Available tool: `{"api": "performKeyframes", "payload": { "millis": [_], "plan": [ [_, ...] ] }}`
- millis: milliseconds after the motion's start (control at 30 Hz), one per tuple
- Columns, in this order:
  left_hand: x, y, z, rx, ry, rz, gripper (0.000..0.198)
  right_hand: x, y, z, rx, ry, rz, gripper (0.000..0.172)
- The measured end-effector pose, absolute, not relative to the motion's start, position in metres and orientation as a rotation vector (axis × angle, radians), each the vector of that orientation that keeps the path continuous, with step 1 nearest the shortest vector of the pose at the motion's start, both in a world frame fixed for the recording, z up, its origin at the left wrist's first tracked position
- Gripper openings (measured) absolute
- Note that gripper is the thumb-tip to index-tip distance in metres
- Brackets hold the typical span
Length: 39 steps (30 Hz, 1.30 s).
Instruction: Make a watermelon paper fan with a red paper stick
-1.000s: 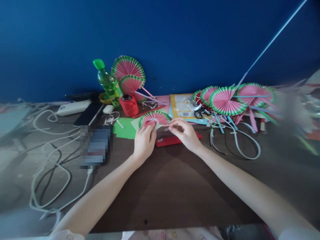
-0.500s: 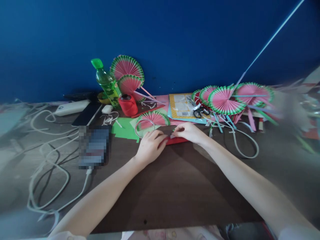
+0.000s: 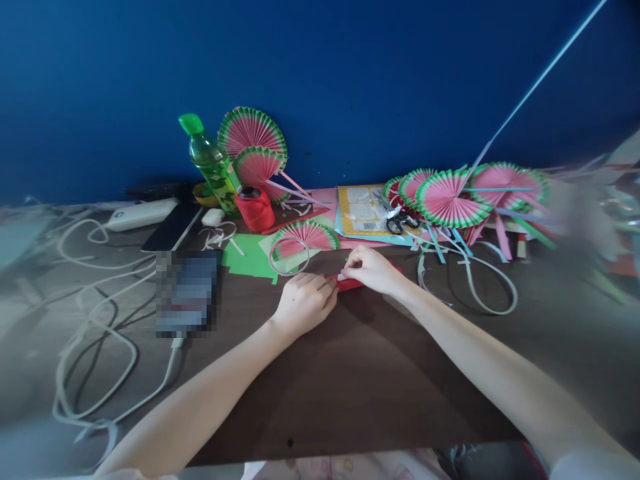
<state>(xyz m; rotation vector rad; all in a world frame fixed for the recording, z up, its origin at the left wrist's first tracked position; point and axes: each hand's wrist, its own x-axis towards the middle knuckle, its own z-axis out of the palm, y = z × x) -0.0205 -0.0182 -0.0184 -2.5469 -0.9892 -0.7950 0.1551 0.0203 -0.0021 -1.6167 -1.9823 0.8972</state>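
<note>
A: Left to right, what do I log?
B: Centre of my feed: left hand [image 3: 307,300], fingers curled over the left end of the red strip [image 3: 351,285]; gripping or pressing, I cannot tell.
A: Axis, look?
B: Long axis crosswise, right end slightly higher in frame. Narrow, plain red, partly hidden. Farther right, right hand [image 3: 373,268] pinches a small whitish piece [image 3: 341,277] at the strip.

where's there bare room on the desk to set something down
Widest: the desk between the forearms, up to its near edge. Smaller: the patch below the green paper, between the pixelated device and left hand. Crowded: along the wall, with bottle, fans and scissors, and the left, where cables loop.
</note>
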Motion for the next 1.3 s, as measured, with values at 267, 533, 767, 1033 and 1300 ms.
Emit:
{"api": "performKeyframes", "payload": {
  "millis": [267, 533, 767, 1033, 1300],
  "plan": [
    [-0.02, -0.018, -0.021, -2.552, -1.015, -0.759, 0.023, 0.153, 0.02, -0.01, -1.65, -2.015, 0.808, 0.013],
    [-0.02, -0.017, -0.018, -2.564, -1.006, -0.655, 0.025, 0.15, 0.018, -0.009, -1.696, -2.035, 0.72, 0.015],
    [-0.02, -0.016, -0.019, -2.584, -1.007, -0.611, 0.025, 0.149, 0.014, -0.004, -1.708, -2.11, 0.631, 0.016],
    [-0.021, -0.016, -0.016, -2.594, -1.008, -0.627, 0.025, 0.16, 0.024, -0.006, -1.657, -2.139, 0.636, 0.02],
    [-0.021, -0.015, -0.018, -2.637, -1.061, -0.628, 0.026, 0.173, 0.036, -0.004, -1.715, -2.179, 0.828, 0.021]
  ]
}}
